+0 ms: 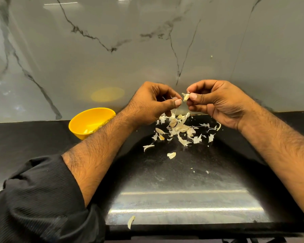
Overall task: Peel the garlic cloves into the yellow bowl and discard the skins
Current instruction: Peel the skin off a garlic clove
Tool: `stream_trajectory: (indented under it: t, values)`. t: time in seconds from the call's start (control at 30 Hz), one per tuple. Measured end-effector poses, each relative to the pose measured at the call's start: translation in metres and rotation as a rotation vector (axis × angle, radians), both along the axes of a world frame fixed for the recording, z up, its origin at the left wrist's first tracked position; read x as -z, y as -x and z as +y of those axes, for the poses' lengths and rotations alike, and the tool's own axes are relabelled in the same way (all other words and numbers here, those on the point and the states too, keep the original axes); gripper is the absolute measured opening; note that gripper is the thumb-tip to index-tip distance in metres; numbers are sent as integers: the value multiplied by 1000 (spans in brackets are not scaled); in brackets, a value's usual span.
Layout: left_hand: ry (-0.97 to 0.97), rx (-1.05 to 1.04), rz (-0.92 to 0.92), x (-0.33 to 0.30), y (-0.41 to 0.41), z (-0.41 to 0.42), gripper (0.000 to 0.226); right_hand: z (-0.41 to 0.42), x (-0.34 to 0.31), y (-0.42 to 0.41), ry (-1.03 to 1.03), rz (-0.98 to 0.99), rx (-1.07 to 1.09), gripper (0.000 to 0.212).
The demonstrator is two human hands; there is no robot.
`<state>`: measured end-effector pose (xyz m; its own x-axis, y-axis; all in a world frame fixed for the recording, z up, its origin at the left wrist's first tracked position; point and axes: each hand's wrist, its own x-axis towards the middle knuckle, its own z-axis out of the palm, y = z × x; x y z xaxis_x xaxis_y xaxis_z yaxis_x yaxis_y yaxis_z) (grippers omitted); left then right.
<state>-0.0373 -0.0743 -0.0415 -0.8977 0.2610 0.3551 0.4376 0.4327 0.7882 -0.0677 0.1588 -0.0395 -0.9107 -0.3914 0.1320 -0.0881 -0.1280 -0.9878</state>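
Black counter (182,181) | right hand (218,102) pinches garlic clove (186,97) | left hand (153,104) pinches skin (174,97)

The bowl (88,123) is bright yellow, with a few pale cream pieces inside. The table (182,186) is glossy black, flecked with fine light speckles. The garlic skins (181,130) are papery white to cream. The wall (147,50) is pale grey marble with dark branching veins. The sleeve (33,204) is black, finely ribbed.
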Motion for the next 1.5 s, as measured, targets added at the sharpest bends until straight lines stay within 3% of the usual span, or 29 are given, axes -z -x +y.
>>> stream_trajectory:
  t: [0.5, 0.93, 1.1, 1.37, 1.5]
  values:
    - [-18, 40, -45, 0, -2, 3, 14, -4, 7, 3, -52, 29, 53, 20]
    - [-38, 30, -13, -1, -4, 4, 9, -5, 11, 5, -297, 264, 77, 25]
    - [-64, 30, -7, -1, -5, 3, 8, -8, 14, 6, -359, 312, 61, 15]
    - [-14, -131, -25, -1, 1, -4, 4, -3, 7, 2, -165, 180, -41, 19]
    - [63, -236, -10, -1, 6, -8, 19, 0, 6, 3, -151, 158, -16, 17]
